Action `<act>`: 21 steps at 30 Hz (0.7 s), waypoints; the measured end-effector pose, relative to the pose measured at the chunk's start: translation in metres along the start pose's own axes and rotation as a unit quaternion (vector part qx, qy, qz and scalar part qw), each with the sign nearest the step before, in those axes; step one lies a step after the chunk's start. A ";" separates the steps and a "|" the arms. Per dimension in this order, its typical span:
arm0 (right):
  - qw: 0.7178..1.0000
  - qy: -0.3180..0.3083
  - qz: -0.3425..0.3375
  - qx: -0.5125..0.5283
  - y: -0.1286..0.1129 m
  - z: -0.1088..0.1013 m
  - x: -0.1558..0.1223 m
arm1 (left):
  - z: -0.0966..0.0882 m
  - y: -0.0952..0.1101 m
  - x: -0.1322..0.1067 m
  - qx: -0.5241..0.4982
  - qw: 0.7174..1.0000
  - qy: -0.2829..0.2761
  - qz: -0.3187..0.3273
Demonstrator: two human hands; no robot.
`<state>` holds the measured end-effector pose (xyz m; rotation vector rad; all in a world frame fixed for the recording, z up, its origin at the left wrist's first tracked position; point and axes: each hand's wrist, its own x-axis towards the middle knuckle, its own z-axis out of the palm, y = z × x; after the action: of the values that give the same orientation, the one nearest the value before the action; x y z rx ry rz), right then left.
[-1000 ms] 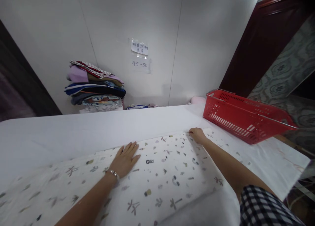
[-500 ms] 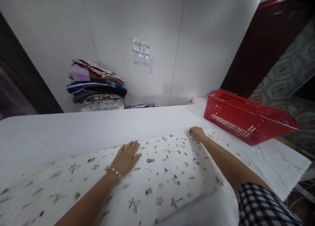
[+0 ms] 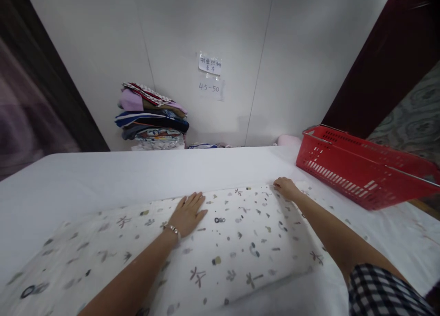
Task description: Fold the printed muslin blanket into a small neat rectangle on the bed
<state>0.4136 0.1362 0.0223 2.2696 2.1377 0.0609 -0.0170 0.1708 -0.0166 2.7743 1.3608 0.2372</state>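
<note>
A white cloth (image 3: 240, 242) printed with small plants and figures lies spread along the table, part of it folded over. My left hand (image 3: 187, 214), with a bracelet at the wrist, rests flat on its far half, fingers spread. Near the cloth's far right corner, my right hand (image 3: 286, 188) has its fingers curled together on the edge of the fabric. The fingertips there are partly hidden, but the cloth bunches at them. A loose flap of the same cloth reaches beyond my right hand.
A red plastic basket (image 3: 364, 169) with wire handles stands at the table's right. Behind the white table (image 3: 137, 176), a stack of folded fabrics (image 3: 153, 116) rises by the wall at left. Paper notes (image 3: 210, 75) are taped to the wall. A dark curtain (image 3: 30, 105) hangs at far left.
The view has turned a little to the left, so everything appears shifted right. Both hands keep their places on the cloth.
</note>
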 end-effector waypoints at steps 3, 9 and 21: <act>1.000 0.015 0.018 0.002 0.001 0.001 0.002 | 0.001 0.000 -0.001 0.000 1.000 0.005 0.002; 0.999 0.014 0.051 0.007 -0.001 0.010 0.007 | 0.003 -0.002 -0.003 0.000 1.000 0.013 0.005; 0.991 0.005 -0.100 0.083 -0.031 0.013 0.014 | -0.016 0.014 0.041 -0.042 0.997 0.036 -0.056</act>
<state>0.3837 0.1524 0.0086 2.1239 2.4484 -0.1142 0.0162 0.1936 0.0054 2.6347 1.4817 0.3836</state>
